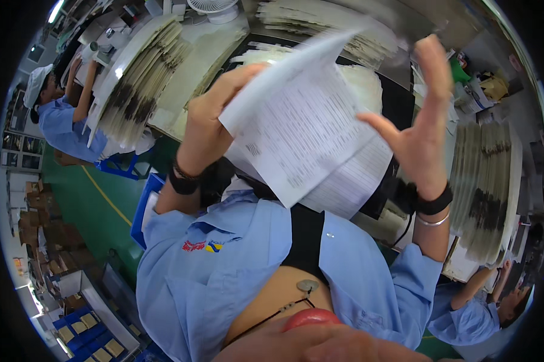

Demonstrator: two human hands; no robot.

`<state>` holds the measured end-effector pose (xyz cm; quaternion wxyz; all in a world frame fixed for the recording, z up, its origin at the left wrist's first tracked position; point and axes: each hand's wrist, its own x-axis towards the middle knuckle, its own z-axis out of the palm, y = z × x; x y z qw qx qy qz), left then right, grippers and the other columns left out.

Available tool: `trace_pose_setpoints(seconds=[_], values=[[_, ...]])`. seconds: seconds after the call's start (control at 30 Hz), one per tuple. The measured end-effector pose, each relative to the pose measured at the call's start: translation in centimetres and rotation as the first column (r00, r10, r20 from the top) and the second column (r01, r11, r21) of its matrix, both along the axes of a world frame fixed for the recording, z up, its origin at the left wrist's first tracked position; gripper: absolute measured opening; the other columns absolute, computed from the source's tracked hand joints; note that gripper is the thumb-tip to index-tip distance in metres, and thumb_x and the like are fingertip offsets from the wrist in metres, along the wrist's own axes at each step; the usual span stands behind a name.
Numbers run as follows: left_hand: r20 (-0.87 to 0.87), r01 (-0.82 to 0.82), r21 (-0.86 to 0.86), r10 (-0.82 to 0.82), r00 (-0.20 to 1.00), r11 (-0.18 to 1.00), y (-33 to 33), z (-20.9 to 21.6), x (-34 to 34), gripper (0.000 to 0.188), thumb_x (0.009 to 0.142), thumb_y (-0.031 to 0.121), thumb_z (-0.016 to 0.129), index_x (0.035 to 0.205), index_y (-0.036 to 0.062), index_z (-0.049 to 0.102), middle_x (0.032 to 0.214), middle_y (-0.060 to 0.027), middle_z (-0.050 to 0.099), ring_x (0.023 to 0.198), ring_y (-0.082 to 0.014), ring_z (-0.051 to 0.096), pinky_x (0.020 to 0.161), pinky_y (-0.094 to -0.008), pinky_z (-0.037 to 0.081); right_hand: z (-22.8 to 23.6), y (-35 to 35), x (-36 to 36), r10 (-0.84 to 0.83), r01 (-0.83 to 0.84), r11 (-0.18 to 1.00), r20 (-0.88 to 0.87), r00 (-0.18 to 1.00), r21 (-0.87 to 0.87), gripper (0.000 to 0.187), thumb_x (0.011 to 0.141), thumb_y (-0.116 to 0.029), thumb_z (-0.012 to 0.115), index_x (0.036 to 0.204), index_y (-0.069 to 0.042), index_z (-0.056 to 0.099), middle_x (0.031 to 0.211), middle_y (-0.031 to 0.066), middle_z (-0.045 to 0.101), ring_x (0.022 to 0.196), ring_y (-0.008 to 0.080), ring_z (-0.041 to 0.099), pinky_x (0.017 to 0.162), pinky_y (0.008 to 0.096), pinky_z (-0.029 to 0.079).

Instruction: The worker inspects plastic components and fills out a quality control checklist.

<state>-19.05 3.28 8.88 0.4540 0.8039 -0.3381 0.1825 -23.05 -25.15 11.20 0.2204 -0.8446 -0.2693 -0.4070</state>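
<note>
Light-blue shirt [235, 265] fills the near part of the view. Just beyond, printed sheet [305, 130] is up off the dark worktop [398, 96], btwn both hands; far edge curls upward, near corner hangs toward the shirt. Long axis is hard to fix b/c of the curl, prob. slants up to the right. L hand [214, 108] is closed on its left edge, some fingers hidden behind paper, so exact grip can't be told. R hand [426, 136], a bit blurred, is spread wide & empty, fingers up, thumb tip by the sheet's right edge; can't tell if touching. So sheet lies left of R hand, w/ L hand the nearer. Lower printed page [359, 184] pokes out under it, toward the right. Open room: gap btwn R thumb & fingers, plus dark strip past the right edge. Farther: pale sheets [367, 84] behind, tall stacks left [142, 90] & right [480, 187], white fan [214, 7], co-worker in white cap [69, 130] far left
</note>
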Motion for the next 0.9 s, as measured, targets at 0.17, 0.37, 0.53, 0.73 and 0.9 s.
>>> trace_pose_setpoints(seconds=[0.17, 0.37, 0.53, 0.73, 0.9], values=[[0.213, 0.303, 0.188, -0.34, 0.916, 0.934, -0.5, 2.5, 1.9, 0.031, 0.076, 0.008, 0.066, 0.106, 0.0041, 0.066, 0.106, -0.0104, 0.067, 0.096, -0.0258, 0.065, 0.083, -0.0314, 0.05, 6.8, 2.2, -0.5, -0.081, 0.11, 0.846, 0.079, 0.994, -0.522, 0.053, 0.065, -0.013, 0.078, 0.115, -0.008, 0.062, 0.122, 0.0125, 0.058, 0.116, 0.0268, 0.052, 0.094, 0.0392, 0.043], [-0.065, 0.432, 0.565, -0.484, 0.872, 0.703, 1.4, -0.7, 1.3, 0.058, 0.073, 0.026, 0.075, 0.126, 0.0151, 0.055, 0.137, -0.0128, 0.047, 0.13, -0.0346, 0.04, 0.109, -0.0518, 0.027, 1.3, -1.0, -2.0, -0.028, -0.188, 0.856, -0.406, 0.913, -0.482, 0.015, 0.073, -0.009, 0.059, 0.086, -0.01, 0.067, 0.093, 0.0045, 0.066, 0.091, 0.0215, 0.059, 0.084, 0.0348, 0.043], [-0.316, 0.567, 0.461, -0.471, 0.824, 0.682, 1.9, -3.3, -2.3, 0.075, 0.07, 0.03, 0.077, 0.135, 0.0117, 0.046, 0.141, -0.0159, 0.043, 0.133, -0.0355, 0.036, 0.112, -0.0516, 0.022, -0.6, -2.8, -6.8, -0.16, -0.197, 0.901, -0.717, 0.678, -0.387, 0.067, 0.053, -0.01, 0.08, 0.117, -0.016, 0.063, 0.127, 0.0139, 0.053, 0.12, 0.0343, 0.046, 0.102, 0.0468, 0.034], [-0.283, 0.537, 0.531, -0.46, 0.842, 0.656, 0.5, -4.1, -2.4, 0.085, 0.068, 0.028, 0.078, 0.14, 0.0081, 0.037, 0.144, -0.0199, 0.036, 0.133, -0.0385, 0.034, 0.111, -0.0525, 0.023, -4.8, -2.6, -9.4, -0.285, -0.087, 0.772, -0.466, 0.838, -0.629, 0.054, 0.072, -0.011, 0.066, 0.124, -0.019, 0.059, 0.13, 0.0114, 0.053, 0.119, 0.028, 0.05, 0.101, 0.0447, 0.037], [-0.141, 0.421, 0.526, -0.413, 0.9, 0.738, -1.6, -5.1, -3.2, 0.082, 0.07, 0.031, 0.077, 0.139, 0.0078, 0.04, 0.139, -0.0187, 0.042, 0.13, -0.0395, 0.038, 0.109, -0.0529, 0.027, -4.1, -6.8, -9.4, -0.245, 0.073, 0.921, -0.425, 0.871, -0.382, 0.038, 0.072, -0.003, 0.059, 0.108, -0.007, 0.066, 0.101, 0.0095, 0.068, 0.092, 0.0262, 0.065, 0.082, 0.0345, 0.05]])
